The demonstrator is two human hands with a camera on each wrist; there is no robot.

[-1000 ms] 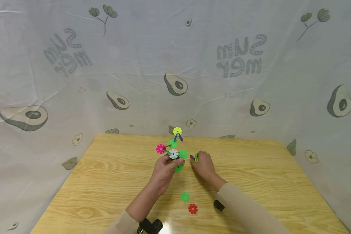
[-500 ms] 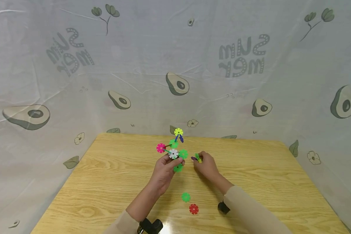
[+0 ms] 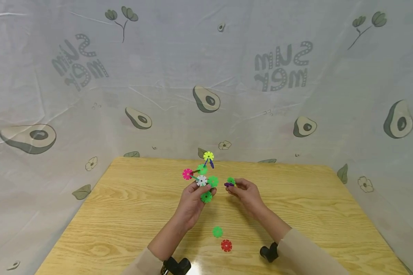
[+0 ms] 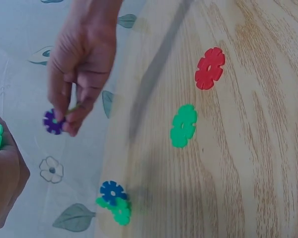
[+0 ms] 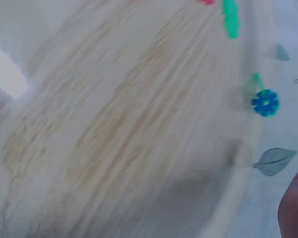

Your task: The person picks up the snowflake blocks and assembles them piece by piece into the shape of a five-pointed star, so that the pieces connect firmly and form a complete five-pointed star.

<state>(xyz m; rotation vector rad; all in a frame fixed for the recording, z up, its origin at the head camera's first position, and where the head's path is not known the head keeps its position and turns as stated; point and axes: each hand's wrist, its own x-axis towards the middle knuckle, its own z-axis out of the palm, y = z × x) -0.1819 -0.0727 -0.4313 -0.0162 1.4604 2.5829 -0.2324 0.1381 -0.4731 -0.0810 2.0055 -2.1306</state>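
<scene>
My left hand [image 3: 191, 204] grips a branching build of notched plastic discs, its thumb over the white disc [image 3: 201, 180] and a green disc [image 3: 212, 181]. A pink disc [image 3: 187, 174], another green disc [image 3: 202, 169] and a yellow disc [image 3: 208, 156] extend beyond it. To its right, my right hand [image 3: 250, 196] pinches a small cluster with a purple disc [image 4: 53, 122] and a green disc [image 3: 231, 180]. The two hands are apart. A blue disc [image 4: 112, 193] joined to green ones shows in both wrist views; whether it belongs to the held build, I cannot tell.
A loose green disc [image 3: 217, 232] and a red disc [image 3: 226, 245] lie on the wooden table [image 3: 141, 229], nearer the person. A patterned cloth [image 3: 165, 126] hangs behind the table's far edge. Black wrist mounts [image 3: 269, 252] sit below both forearms.
My right hand has drawn slightly right and turned its small cluster, so the purple disc now faces edge-on toward the left hand. My left hand stays almost still, gripping the build.
</scene>
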